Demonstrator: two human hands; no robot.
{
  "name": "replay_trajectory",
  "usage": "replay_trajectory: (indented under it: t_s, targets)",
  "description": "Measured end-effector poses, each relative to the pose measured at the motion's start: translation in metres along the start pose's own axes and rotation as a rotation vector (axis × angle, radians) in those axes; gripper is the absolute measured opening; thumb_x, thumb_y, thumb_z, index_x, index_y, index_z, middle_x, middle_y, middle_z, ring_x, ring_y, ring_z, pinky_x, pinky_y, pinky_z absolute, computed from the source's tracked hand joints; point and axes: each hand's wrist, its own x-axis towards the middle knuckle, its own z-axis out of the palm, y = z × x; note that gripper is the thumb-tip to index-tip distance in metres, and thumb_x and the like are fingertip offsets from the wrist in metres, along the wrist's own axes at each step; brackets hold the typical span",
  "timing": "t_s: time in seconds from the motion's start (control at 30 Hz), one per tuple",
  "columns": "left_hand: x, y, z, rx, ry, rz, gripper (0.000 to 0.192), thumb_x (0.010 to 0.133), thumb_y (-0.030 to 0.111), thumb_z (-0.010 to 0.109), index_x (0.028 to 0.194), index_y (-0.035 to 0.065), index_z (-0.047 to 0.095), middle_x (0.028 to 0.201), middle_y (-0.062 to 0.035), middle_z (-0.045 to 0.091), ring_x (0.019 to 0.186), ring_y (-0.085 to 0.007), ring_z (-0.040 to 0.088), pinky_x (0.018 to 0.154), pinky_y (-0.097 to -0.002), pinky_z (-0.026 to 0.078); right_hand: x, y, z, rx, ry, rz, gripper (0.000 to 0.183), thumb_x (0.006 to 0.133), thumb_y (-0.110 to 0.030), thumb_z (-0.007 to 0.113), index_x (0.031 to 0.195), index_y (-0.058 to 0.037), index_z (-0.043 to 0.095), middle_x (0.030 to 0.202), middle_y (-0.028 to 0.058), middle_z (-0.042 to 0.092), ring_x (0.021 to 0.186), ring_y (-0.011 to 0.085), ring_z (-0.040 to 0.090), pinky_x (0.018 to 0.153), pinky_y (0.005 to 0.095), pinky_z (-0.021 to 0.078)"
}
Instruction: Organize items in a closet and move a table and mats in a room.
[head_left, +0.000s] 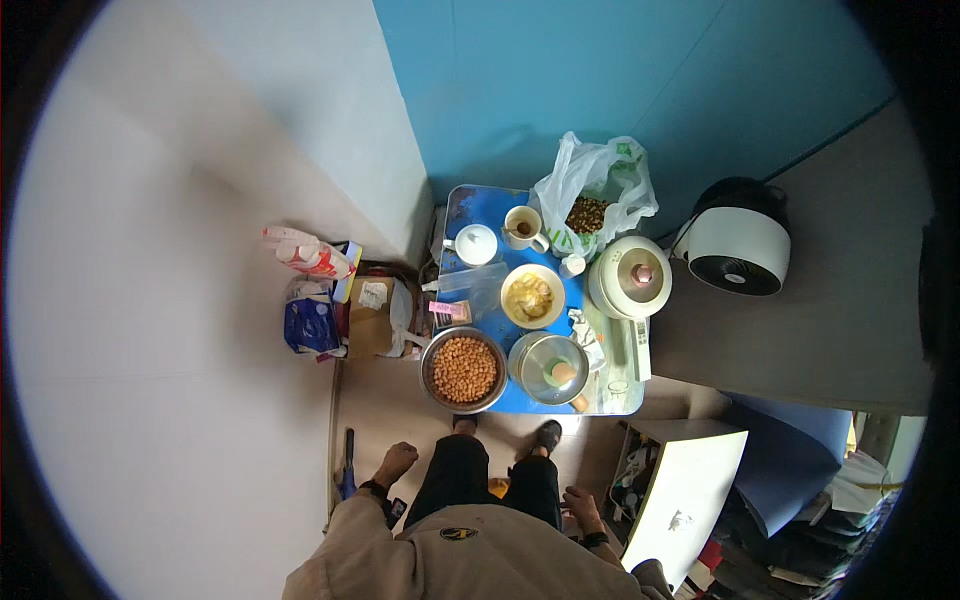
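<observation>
My left hand hangs beside my left knee with its fingers curled and nothing visible in it. My right hand is low by my right thigh; its fingers are too small to make out. Before me stands a small blue table. Nearest my left hand, at its front, is a steel bowl of round tan pieces, perhaps chickpeas. A pot with a glass lid stands to its right. Behind them is a white bowl holding pale yellow food.
A cream electric cooker and a plastic bag of brown bits occupy the table's right and back. Two white mugs stand at back left. Cardboard boxes flank its left, a white fan its right. A white cabinet stands right.
</observation>
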Motion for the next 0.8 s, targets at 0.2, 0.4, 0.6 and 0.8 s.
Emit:
replay_trajectory:
  t_s: [0.2,0.4,0.6,0.8]
  targets:
    - [-0.024,-0.009,0.028,-0.166,0.249,-0.109,0.031,0.073,0.021,0.055,0.093,-0.0018,0.063,0.095,-0.0197,0.063,0.092,-0.0314,0.060,0.082,-0.0365,0.047,0.046,0.030,-0.017,-0.124,-0.177,-0.155,0.042,0.083,-0.015,0.055,0.119,0.0061,0.050,0.100,0.0133,0.061,0.077,0.0181,0.063,0.062,0.0275,0.0512]
    - [-0.063,-0.003,0.077,-0.401,0.375,-0.080,0.031,0.075,0.019,0.057,0.096,-0.0036,0.060,0.091,-0.0151,0.063,0.083,-0.0251,0.060,0.075,-0.0327,0.047,0.083,0.018,-0.060,-0.065,-0.226,-0.253,0.033,0.083,-0.016,0.056,0.111,0.0016,0.055,0.094,0.0079,0.061,0.067,0.0130,0.061,0.052,0.0253,0.0506]
    - [-0.108,0.001,0.138,-0.314,0.188,-0.182,0.036,0.078,0.021,0.059,0.104,-0.0035,0.058,0.084,-0.0095,0.061,0.070,-0.0163,0.056,0.059,-0.0279,0.046,0.064,-0.006,-0.106,-0.067,-0.146,-0.187,0.032,0.081,-0.019,0.057,0.110,-0.0047,0.057,0.088,0.0050,0.061,0.068,0.0132,0.059,0.054,0.0281,0.0507]
    - [-0.106,0.000,0.136,-0.372,0.134,-0.134,0.028,0.077,0.020,0.059,0.095,-0.0020,0.062,0.085,-0.0089,0.062,0.070,-0.0177,0.057,0.058,-0.0276,0.047,0.125,0.081,-0.169,-0.153,-0.023,-0.230,0.023,0.084,-0.013,0.053,0.104,-0.0033,0.058,0.081,0.0086,0.060,0.064,0.0168,0.059,0.052,0.0309,0.0513]
